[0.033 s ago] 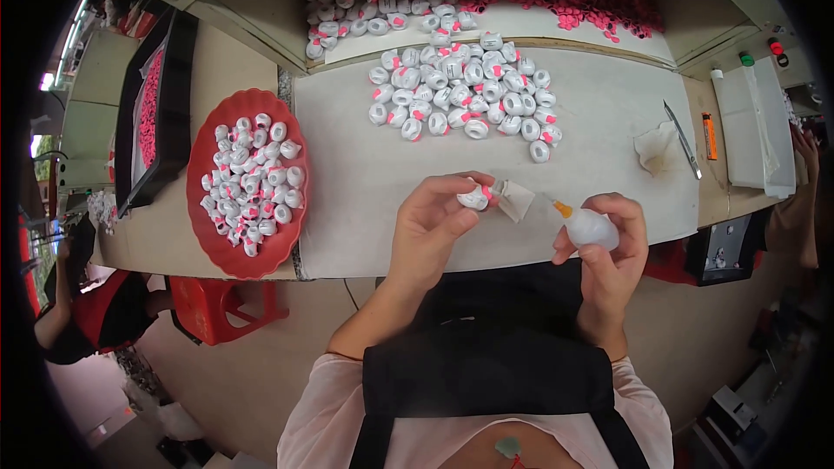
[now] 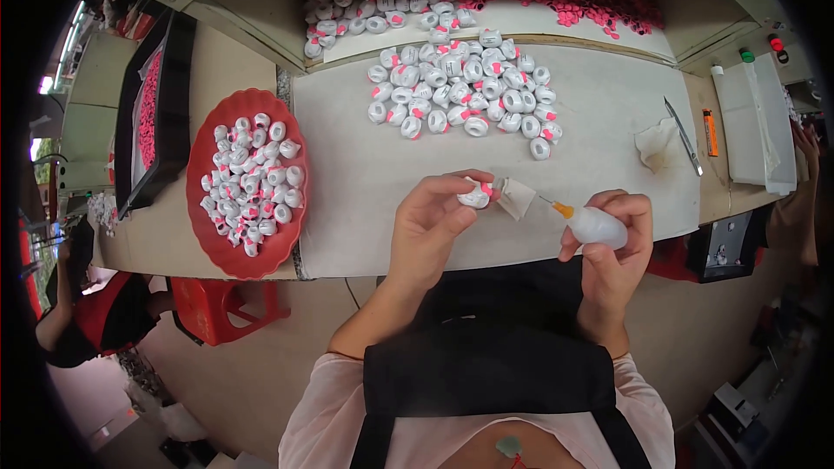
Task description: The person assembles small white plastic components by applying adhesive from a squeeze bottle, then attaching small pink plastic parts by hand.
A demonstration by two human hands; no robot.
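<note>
Between the thumb and fingers of my left hand (image 2: 426, 224) is a small white figurine head (image 2: 474, 198) with a pink bow-like part. My right hand (image 2: 627, 252) is wrapped round a translucent squeeze bottle (image 2: 599, 227) with an orange tip and a thin needle. That needle points left toward the figurine head and is apart from it. A folded whitish pad (image 2: 518, 199) lies between the two hands. Farther back, a pile of similar white pieces (image 2: 473, 74) with pink parts lies on the white sheet (image 2: 347, 187).
At left stands a red scalloped plate (image 2: 201, 208) full of white pieces. Shelf space behind holds more white pieces and loose pink parts (image 2: 599, 13). Tweezers (image 2: 684, 139), a stained scrap (image 2: 658, 146) and an orange-handled tool (image 2: 711, 133) lie at right. Other people sit at both sides.
My right hand has shifted slightly to the right with the squeeze bottle, and the needle shows more clearly. The left hand stays nearly in place.
</note>
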